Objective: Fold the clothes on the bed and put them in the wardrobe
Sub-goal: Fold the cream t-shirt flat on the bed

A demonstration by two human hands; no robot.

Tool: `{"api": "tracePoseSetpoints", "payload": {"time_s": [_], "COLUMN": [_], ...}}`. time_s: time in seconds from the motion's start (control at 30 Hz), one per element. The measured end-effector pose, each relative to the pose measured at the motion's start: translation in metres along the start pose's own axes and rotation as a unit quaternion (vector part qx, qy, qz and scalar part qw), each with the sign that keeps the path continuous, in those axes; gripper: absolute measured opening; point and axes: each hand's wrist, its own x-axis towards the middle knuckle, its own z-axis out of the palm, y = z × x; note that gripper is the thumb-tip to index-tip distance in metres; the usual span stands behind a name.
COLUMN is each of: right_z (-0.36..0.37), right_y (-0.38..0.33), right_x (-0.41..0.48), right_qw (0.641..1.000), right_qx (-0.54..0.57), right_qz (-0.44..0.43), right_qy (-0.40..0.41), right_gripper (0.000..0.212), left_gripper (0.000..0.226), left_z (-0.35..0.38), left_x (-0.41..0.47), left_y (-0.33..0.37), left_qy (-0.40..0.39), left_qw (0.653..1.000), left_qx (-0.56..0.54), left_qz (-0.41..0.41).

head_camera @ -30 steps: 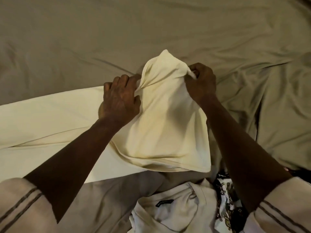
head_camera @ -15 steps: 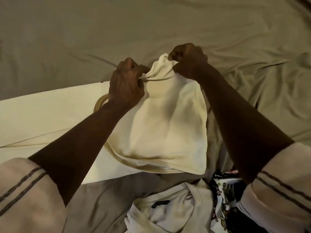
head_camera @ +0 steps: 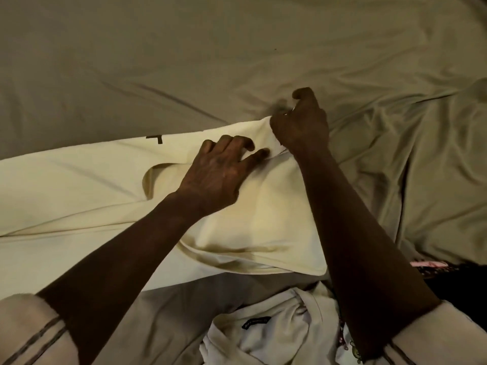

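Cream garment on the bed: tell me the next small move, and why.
Probably lay the pinched corner down and smooth the flap. The right hand pinches the far corner of the cream garment, the left hand rests on it with fingers spread, and the folded flap bulges with creases along its near edge.

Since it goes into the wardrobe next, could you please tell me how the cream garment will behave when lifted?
Probably floppy: the garment lies in soft folds under the left hand. Likely light, as a fingertip grip by the right hand holds its corner. It may unfold if lifted by one edge.
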Motion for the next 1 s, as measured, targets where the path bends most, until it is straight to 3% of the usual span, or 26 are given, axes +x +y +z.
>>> {"api": "tracePoseSetpoints", "payload": {"time_s": [0.07,0.13,0.2,0.27,0.3,0.4,0.47,0.53,0.63,0.73,0.83,0.9,1.0], "right_z": [0.003,0.007,0.014,0.021,0.024,0.018,0.008,-0.002,-0.020,-0.036,-0.033,-0.029,-0.024], "right_y": [0.007,0.021,0.032,0.039,0.042,0.047,0.050,0.056,0.077,0.119,0.149,0.158,0.160], "right_x": [0.002,0.007,0.011,0.011,0.011,0.018,0.024,0.021,-0.022,-0.093,-0.158,-0.189,-0.204], "right_qw": [0.989,0.965,0.966,0.975,0.975,0.970,0.972,0.975,0.976,0.988,0.986,0.981,0.974], "right_qx": [0.120,0.234,0.225,0.184,0.165,0.069,0.048,0.067,0.037,-0.002,0.015,0.016,0.042], "right_qz": [-0.043,-0.048,-0.047,-0.062,-0.096,-0.185,-0.160,-0.102,-0.040,0.058,0.158,0.187,0.216], "right_qy": [0.069,0.110,0.117,0.113,0.112,0.142,0.165,0.185,0.211,0.145,0.048,0.037,0.045], "right_gripper": [0.046,0.038,0.031,0.037,0.042,0.047,0.044,0.040,0.031,0.039,0.057,0.058,0.056], "left_gripper": [0.043,0.035,0.033,0.032,0.033,0.041,0.046,0.045,0.039,0.041,0.061,0.069,0.049], "left_z": [-0.019,-0.034,-0.040,-0.042,-0.040,-0.024,-0.021,-0.026,-0.042,-0.041,-0.030,-0.021,-0.015], "left_x": [0.003,0.006,0.006,0.000,-0.006,-0.021,-0.028,-0.036,-0.056,-0.089,-0.126,-0.144,-0.151], "left_y": [-0.002,-0.018,-0.052,-0.083,-0.092,-0.092,-0.082,-0.066,-0.026,0.014,0.044,0.056,0.056], "left_qy": [0.064,0.108,0.056,-0.013,-0.029,-0.050,-0.033,0.034,0.085,-0.012,-0.112,-0.159,-0.157], "left_qw": [0.993,0.963,0.918,0.879,0.878,0.916,0.933,0.951,0.976,0.983,0.986,0.984,0.985], "left_qx": [-0.053,-0.073,-0.094,-0.152,-0.169,-0.116,-0.062,-0.012,-0.087,-0.166,-0.124,-0.082,-0.062], "left_qz": [-0.083,-0.238,-0.382,-0.452,-0.447,-0.380,-0.353,-0.306,-0.181,-0.072,-0.018,0.016,0.035]}}
